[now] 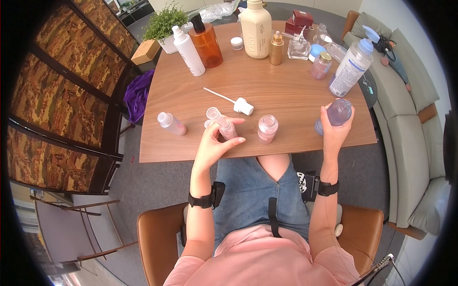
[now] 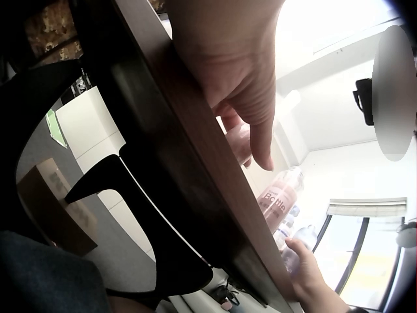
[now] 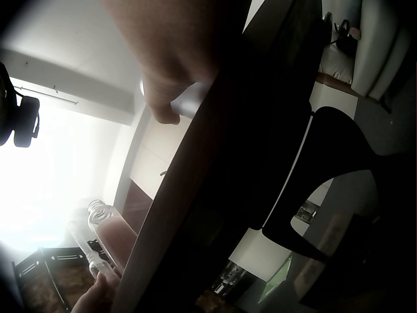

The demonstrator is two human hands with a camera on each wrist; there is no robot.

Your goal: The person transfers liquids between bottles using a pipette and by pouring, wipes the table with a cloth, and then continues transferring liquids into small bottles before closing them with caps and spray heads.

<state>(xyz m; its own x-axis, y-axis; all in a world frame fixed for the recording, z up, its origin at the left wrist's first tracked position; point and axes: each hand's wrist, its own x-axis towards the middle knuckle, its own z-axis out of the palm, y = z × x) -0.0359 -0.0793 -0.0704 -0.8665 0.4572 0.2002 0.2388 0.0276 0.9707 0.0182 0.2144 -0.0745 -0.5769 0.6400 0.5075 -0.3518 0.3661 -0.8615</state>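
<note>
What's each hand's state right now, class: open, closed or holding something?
Left hand: holding a small clear bottle.
Right hand: holding a purple bottle.

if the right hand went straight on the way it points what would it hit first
Likely the blue-pump bottle, standing just beyond the purple bottle that the right hand grips, though the hand's height is hard to tell.

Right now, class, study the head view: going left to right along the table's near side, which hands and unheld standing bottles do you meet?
Small pinkish bottle, left hand, uncapped pink bottle, right hand.
</note>
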